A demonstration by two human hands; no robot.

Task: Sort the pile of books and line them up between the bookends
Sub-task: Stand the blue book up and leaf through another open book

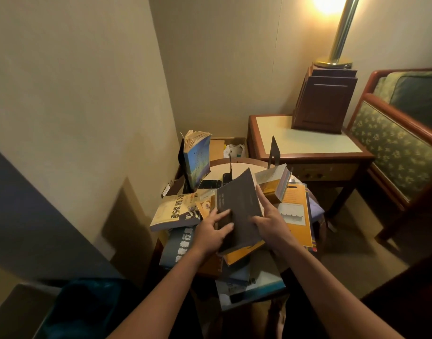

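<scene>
A dark grey book [238, 204] is tilted up above a messy pile of books [295, 211] on a small round table [237, 167]. My left hand [213, 231] grips its lower left edge and my right hand [270, 221] holds its right edge. A blue book [196, 160] stands upright at the table's back left against a black bookend [181, 152]. Another black bookend [273, 152] stands at the back right, and a thin one [230, 165] between them. A beige book with a portrait [177, 211] lies at the pile's left.
A wooden side table [308, 143] carries a dark wooden box [324, 101] and a lit brass lamp [339, 33]. A green patterned armchair [401, 143] stands at the right. A cardboard box [224, 145] sits behind the round table. The wall is close on the left.
</scene>
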